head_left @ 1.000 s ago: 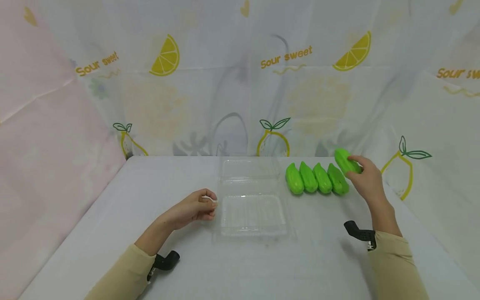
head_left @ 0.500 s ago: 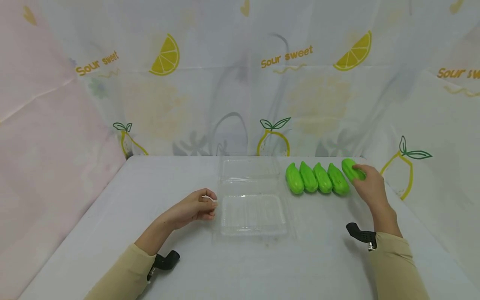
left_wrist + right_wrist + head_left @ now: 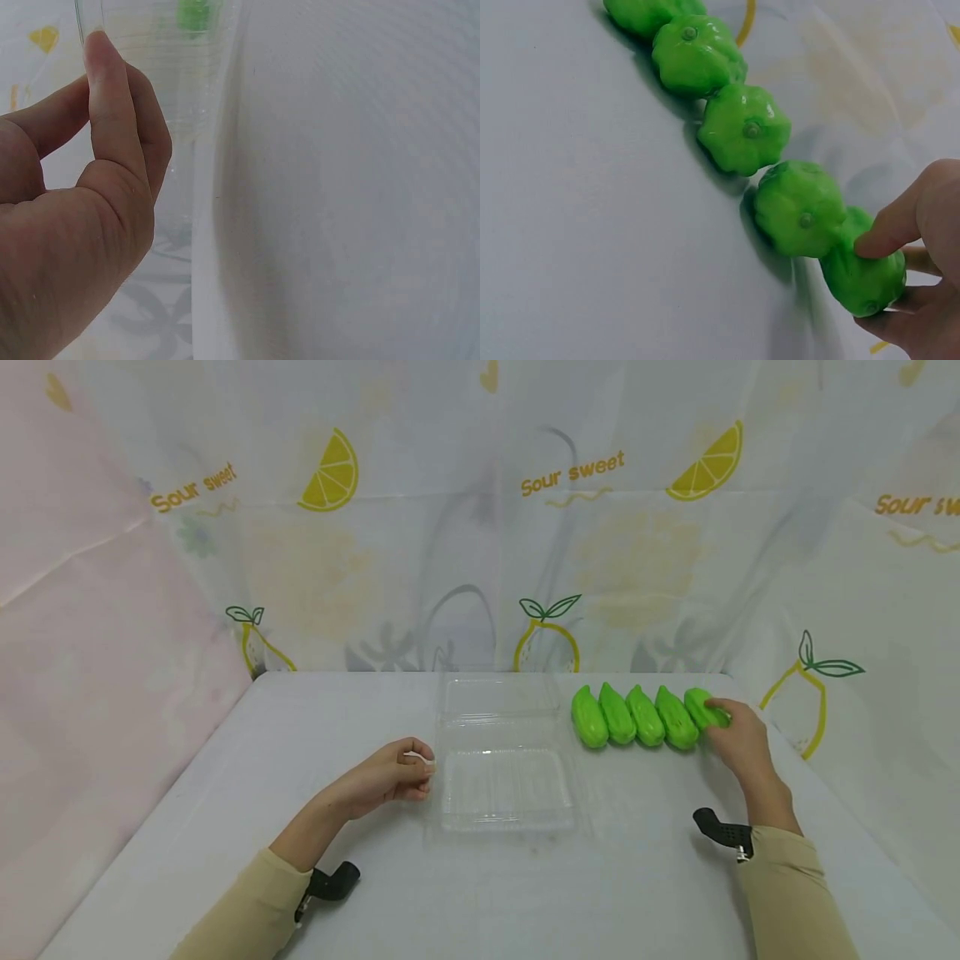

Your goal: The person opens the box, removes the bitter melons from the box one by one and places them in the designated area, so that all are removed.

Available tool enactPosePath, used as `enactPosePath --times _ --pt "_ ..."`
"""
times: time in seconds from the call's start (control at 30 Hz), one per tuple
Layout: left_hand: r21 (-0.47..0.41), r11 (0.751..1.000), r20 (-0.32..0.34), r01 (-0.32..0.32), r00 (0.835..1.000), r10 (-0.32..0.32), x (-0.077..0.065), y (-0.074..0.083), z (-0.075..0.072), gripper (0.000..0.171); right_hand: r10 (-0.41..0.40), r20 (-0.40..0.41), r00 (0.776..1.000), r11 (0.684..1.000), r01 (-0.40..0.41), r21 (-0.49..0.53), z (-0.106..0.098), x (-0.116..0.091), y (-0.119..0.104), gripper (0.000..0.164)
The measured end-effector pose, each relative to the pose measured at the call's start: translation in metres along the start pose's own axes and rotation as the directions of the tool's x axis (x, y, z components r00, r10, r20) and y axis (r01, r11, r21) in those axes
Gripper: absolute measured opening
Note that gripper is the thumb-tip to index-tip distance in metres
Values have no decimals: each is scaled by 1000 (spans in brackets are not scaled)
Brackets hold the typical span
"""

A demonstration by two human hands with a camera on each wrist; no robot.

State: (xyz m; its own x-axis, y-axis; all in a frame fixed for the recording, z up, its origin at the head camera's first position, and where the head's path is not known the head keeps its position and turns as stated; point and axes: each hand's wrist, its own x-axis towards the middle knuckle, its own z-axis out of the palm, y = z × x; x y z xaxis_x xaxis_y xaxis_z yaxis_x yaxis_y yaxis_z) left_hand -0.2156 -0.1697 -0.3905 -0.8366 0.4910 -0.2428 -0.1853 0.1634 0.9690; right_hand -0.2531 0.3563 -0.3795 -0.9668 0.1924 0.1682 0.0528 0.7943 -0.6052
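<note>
My right hand (image 3: 740, 741) grips a bright green ribbed gourd (image 3: 699, 705) at the right end of a row of similar gourds (image 3: 645, 716). In the right wrist view the held gourd (image 3: 861, 279) touches its neighbour (image 3: 799, 210), with thumb and fingers on either side of it. A clear plastic clamshell container (image 3: 510, 781) lies unfolded on the white table, lid towards the back. At its left edge my left hand (image 3: 386, 779) pinches the rim between thumb and finger; the left wrist view shows the thin clear edge at the fingertips.
The white-covered table (image 3: 480, 902) reaches back to a printed cloth (image 3: 420, 568) hung behind it. More cloth hangs at the left (image 3: 97, 735) and right sides. The gourd row lies to the right of the container, near the back edge.
My right hand has moved down and slightly right with the gourd, from above the table to beside the row's right end. The left hand and container have stayed put.
</note>
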Motion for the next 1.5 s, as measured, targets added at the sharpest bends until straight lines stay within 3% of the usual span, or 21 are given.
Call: enactPosePath --times 0.7,1.13,1.3,1.5 --pt "7 1000 10 1 1000 -2 3 -2 0 31 49 68 996 999 -49 0 2 1 10 58" --pt "-41 999 44 13 999 -12 2 -1 0 34 70 29 997 997 -71 37 1 -2 3 53" --pt "-60 998 47 18 999 -15 3 0 0 30 37 4 999 998 -37 43 -1 -3 -4 51" --pt "-48 999 28 24 999 -22 3 -4 -4 35 -69 -5 998 996 69 63 7 -8 -21 45"
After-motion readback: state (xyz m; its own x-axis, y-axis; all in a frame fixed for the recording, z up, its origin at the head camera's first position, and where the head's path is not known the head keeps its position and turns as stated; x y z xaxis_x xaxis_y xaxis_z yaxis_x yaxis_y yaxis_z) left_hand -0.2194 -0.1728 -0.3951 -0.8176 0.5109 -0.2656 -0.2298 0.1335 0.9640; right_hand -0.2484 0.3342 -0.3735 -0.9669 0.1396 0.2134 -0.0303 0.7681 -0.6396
